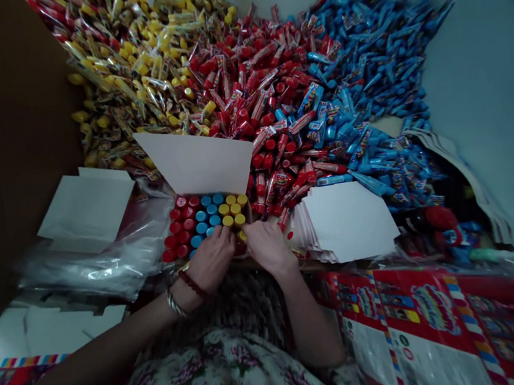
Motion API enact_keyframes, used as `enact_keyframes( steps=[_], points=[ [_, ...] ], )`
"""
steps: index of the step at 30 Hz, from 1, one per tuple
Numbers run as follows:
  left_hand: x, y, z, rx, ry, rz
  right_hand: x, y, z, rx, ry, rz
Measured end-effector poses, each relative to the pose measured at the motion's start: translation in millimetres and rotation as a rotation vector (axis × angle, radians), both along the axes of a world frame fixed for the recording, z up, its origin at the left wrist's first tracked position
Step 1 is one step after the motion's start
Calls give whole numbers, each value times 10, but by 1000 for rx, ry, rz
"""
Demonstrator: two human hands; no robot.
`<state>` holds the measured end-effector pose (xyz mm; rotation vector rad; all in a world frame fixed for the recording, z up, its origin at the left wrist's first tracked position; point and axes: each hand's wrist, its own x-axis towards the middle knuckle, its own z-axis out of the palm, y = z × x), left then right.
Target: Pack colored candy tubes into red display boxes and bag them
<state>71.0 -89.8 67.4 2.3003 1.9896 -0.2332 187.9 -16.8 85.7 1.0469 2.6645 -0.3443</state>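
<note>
At the white carton [197,162], our left hand [212,259] and right hand [269,247] touch light, stiff capped tubes [206,214], best taken by their caps, though we cannot tell if either grips.

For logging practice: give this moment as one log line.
left hand: blue-capped tubes | right hand: yellow-capped tubes | white cardboard box

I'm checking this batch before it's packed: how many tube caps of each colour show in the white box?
Red caps: 10
Blue caps: 9
Yellow caps: 7
Total visible in the white box: 26
The left hand and right hand may hide more.
</note>
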Motion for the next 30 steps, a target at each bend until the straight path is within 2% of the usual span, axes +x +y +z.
enact_keyframes(
  steps=[3, 5, 10, 15, 18, 22, 24, 26, 28, 30],
  points=[
    [-22, 119, 15, 12, -60, 11, -78, -52, -17, -2, -5, 14],
    [-74, 132, 14, 19, -98, 18, -76, -100, -76, 4, 29, -28],
    [-212, -5, 16, -21, -154, 87, 112, -223, -378, -70, 214, -296],
    [-171, -3, 25, -10, -121, 108, 301, -247, -627, -50, 523, -566],
    [-136, 103, 8, -33, -127, 199, 348, -221, -644, -48, 727, -651],
    [-98, 168, -78, -50, -137, 286, 391, -195, -597, -137, 901, -795],
    [-85, 151, -109, -46, -132, 283, 407, -206, -588, -200, 973, -788],
    [-102, 122, -87, -34, -153, 255, 407, -241, -609, -248, 1004, -723],
    [-163, 88, 6, 27, -241, 245, 390, -298, -665, -275, 1010, -667],
    [-256, 46, 159, 152, -427, 252, 370, -363, -752, -268, 1018, -612]
  ],
)
